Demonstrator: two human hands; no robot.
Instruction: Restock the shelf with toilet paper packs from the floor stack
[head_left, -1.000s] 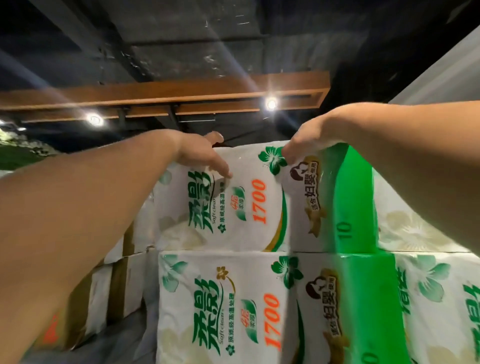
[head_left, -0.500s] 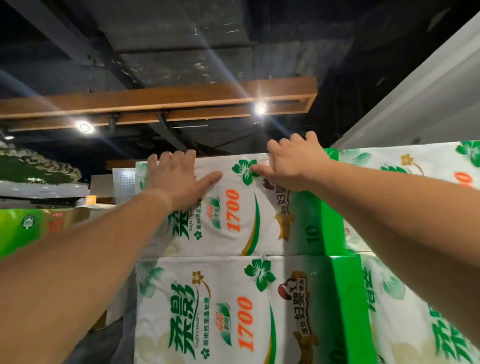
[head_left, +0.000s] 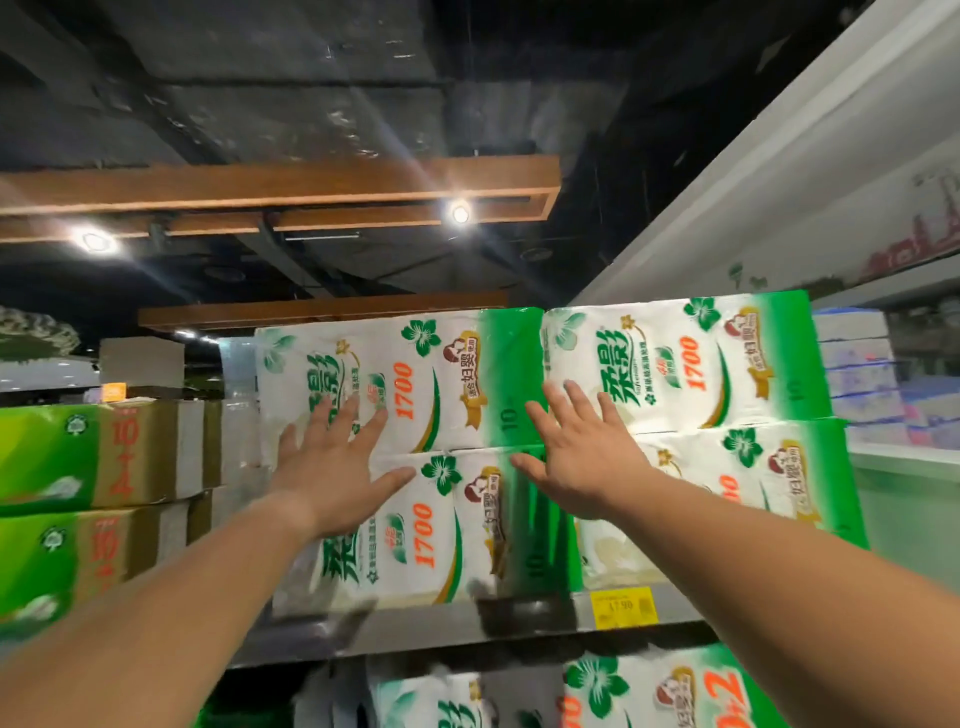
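Observation:
Several white-and-green toilet paper packs stand stacked two high on the top shelf (head_left: 519, 623). The upper left pack (head_left: 426, 379) sits on the lower left pack (head_left: 441, 530); two more packs (head_left: 691, 358) stand to their right. My left hand (head_left: 332, 462) is spread flat with fingers apart over the seam between the two left packs. My right hand (head_left: 576, 457) is also open, fingers spread, in front of the green ends of those packs. Neither hand holds anything.
A yellow price tag (head_left: 621, 605) hangs on the shelf's metal edge. More packs (head_left: 649, 691) fill the shelf below. Green-and-brown boxes (head_left: 88, 457) are stacked at the left. A white bulkhead (head_left: 779, 171) runs overhead at the right, with blue-white packs (head_left: 862, 379) beneath it.
Both hands have slid down from the top edge of the upper pack to its lower front and pulled back, fingers spread. The view has drawn away, showing the shelf edge.

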